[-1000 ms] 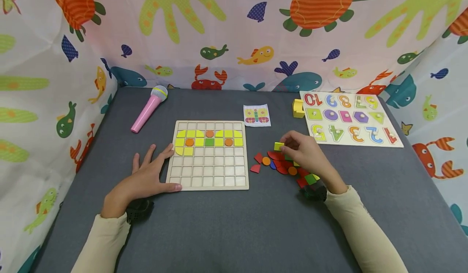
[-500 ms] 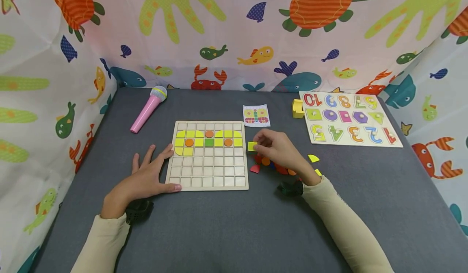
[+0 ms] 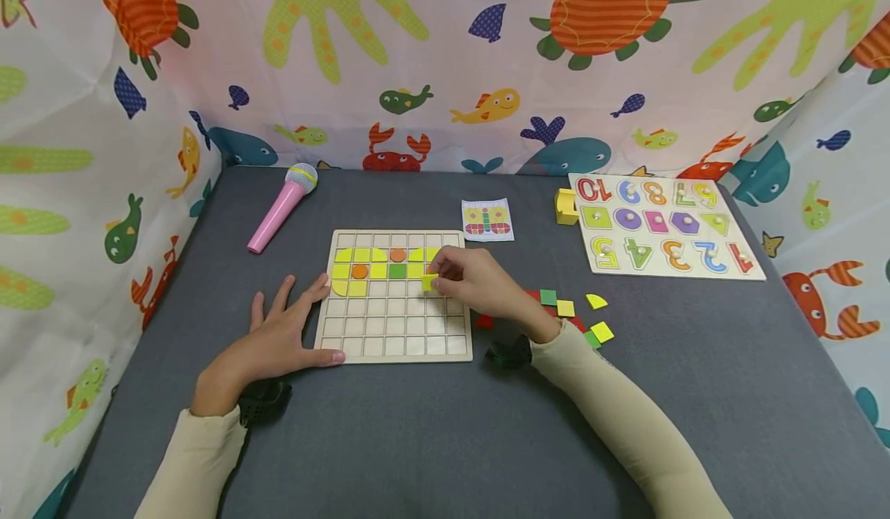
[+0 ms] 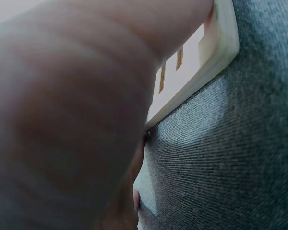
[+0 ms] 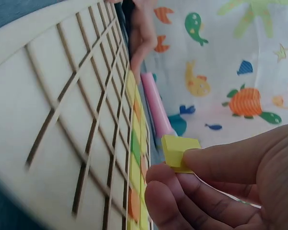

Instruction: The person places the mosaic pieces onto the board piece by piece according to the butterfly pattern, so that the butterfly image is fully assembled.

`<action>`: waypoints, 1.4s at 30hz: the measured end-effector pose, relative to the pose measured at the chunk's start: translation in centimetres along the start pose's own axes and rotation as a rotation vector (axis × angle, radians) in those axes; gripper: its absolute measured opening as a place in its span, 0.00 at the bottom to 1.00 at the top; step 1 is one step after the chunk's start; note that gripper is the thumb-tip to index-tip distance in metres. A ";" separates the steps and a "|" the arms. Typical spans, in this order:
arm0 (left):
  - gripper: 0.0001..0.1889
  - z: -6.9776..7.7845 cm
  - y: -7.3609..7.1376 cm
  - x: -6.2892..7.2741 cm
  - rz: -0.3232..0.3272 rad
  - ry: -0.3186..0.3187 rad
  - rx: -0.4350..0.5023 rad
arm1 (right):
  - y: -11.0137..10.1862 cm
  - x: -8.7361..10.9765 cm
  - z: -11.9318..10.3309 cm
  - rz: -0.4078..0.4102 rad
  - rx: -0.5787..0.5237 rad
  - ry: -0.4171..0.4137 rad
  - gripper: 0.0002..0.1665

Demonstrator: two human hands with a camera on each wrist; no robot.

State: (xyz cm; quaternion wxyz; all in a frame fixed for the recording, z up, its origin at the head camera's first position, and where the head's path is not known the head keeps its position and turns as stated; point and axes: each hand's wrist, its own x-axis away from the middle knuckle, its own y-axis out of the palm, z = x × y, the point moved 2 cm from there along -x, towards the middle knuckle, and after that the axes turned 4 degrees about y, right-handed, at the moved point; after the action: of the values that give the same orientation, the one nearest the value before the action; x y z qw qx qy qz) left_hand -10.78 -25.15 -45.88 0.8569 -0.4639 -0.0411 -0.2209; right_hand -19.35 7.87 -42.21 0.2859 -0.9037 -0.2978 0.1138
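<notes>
A wooden grid board point(image 3: 396, 326) lies mid-table, its upper rows filled with yellow, orange and green tiles. My right hand point(image 3: 480, 283) pinches a yellow square tile point(image 5: 180, 152) between thumb and fingers, over the board's right part near the third row. The right wrist view shows that tile tilted, close beside the grid. My left hand point(image 3: 271, 341) rests with spread fingers at the board's left edge, thumb on its lower left corner. Loose tiles point(image 3: 565, 308) in yellow, green and red lie right of the board, partly hidden behind my right hand and forearm.
A small card with a butterfly pattern point(image 3: 487, 220) lies behind the board. A pink microphone point(image 3: 281, 208) is at back left. At back right sit a number puzzle board point(image 3: 670, 227) and a yellow block point(image 3: 566, 207). A printed curtain point(image 3: 445, 55) encloses the table.
My right hand has carried the yellow square tile leftward from the loose pile to above the grid board, uncovering several loose tiles. The left hand has stayed in place.
</notes>
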 end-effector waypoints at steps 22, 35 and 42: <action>0.66 0.0 -0.2 0.0 0.000 0.007 -0.004 | 4.3 -6.0 -3.2 -0.111 0.080 -0.031 0.03; 0.66 -0.2 -0.1 -0.1 0.001 0.003 -0.006 | 5.7 -6.4 -3.1 -0.108 0.283 -0.075 0.03; 0.66 -0.2 -0.2 0.1 0.004 0.004 -0.007 | 6.1 -6.6 -3.2 -0.123 0.342 -0.097 0.04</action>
State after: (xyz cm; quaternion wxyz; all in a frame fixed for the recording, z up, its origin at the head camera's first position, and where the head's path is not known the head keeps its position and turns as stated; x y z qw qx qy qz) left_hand -10.79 -25.40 -45.82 0.8559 -0.4664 -0.0377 -0.2201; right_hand -20.52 -1.56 -42.98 0.4272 -0.8154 -0.3424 0.1884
